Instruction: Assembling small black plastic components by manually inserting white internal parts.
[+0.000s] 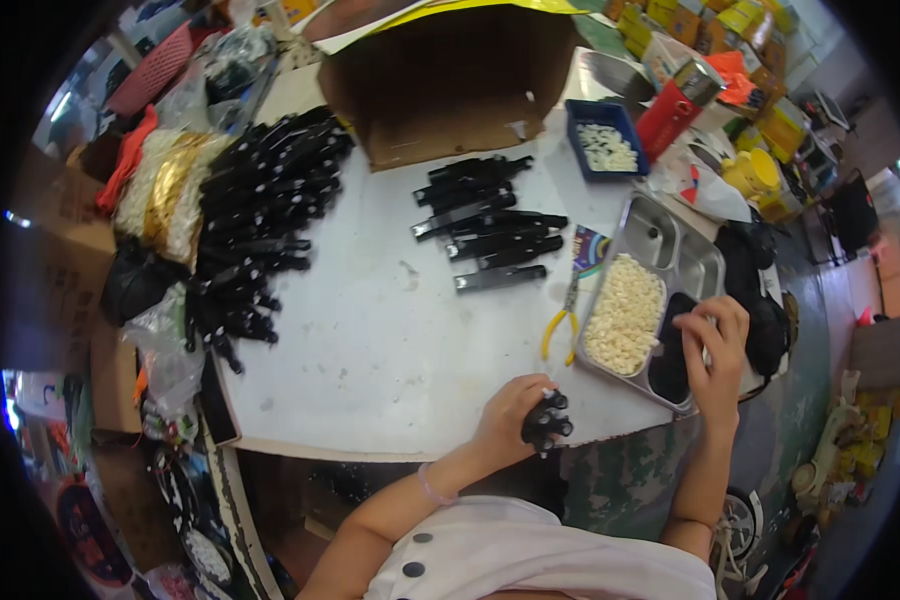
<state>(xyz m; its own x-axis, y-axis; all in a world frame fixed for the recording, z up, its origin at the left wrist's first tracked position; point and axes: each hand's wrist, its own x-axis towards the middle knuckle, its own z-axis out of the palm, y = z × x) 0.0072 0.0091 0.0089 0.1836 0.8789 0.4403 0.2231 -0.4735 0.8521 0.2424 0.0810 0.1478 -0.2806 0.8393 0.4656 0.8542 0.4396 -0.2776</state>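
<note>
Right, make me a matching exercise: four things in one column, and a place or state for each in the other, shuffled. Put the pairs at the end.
Things
1. Left hand
2. Right hand
3. Yellow-handled pliers
4. Blue tray

Place or state
A. Lying flat on the white table
B. Containing small white pieces
C. Closed around a bundle of black pieces
D. At the dark compartment of the metal tray

Pairs
1-C, 2-D, 3-A, 4-B
</note>
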